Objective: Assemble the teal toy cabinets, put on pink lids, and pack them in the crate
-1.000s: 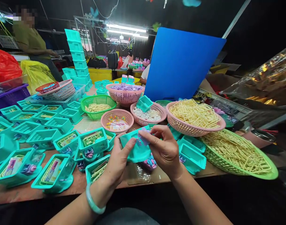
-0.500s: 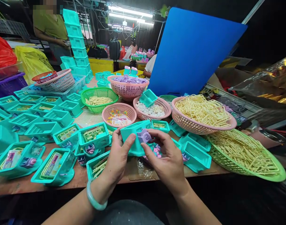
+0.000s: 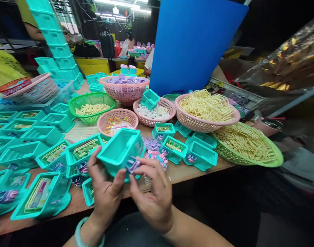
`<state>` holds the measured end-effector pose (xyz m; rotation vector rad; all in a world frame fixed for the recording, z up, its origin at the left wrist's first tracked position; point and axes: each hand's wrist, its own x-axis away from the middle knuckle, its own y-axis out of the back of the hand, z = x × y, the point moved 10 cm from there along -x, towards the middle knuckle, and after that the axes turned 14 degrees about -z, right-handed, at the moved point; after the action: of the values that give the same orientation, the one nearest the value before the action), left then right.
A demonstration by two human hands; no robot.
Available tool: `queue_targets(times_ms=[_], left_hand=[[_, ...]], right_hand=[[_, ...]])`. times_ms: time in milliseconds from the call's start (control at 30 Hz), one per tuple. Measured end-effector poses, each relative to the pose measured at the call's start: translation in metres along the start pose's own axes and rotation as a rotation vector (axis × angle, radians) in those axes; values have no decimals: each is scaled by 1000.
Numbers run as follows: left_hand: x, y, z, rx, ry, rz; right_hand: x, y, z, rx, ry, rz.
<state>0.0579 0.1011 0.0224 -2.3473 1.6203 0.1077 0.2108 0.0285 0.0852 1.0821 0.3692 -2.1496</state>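
My left hand is closed around the lower left of a teal plastic box, held tilted above the table edge with its hollow side showing. In my right hand, thumb and fingers pinch a small purple plastic piece against the box's front end. Whether the piece is fixed to the box I cannot tell. Just beyond my right hand lie a heap of pink and blue small parts and some flat purple parts. Teal boxes with purple pieces on them, such as one box, stand close by.
Many teal boxes cover the table's left side. Behind stand a green basket, pink baskets of small parts, and baskets of pale yellow sticks. A blue board rises at the back. Another person stands far left.
The teal box has turned so its hollow side now shows, and the purple piece has rotated with it. Both hands sit lower and farther left in view; the camera has swung right.
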Motion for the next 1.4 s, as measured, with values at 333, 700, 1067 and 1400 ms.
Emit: queue_targets(times_ms=[333,700,1067,1400], left_hand=[[9,41,-61,-306,-536,-175],[1,43,-52,-215,-529,-162],[4,20,-26,-73,-138,-128],[5,15,-29,-76,-207,-78]], right_hand=[[22,-19,21,-186,-1,31],[18,-16,-1,-335,-218,-73],[32,-10,-29,-406,-395,-23],[37,-6,-36,-421,-408,44]])
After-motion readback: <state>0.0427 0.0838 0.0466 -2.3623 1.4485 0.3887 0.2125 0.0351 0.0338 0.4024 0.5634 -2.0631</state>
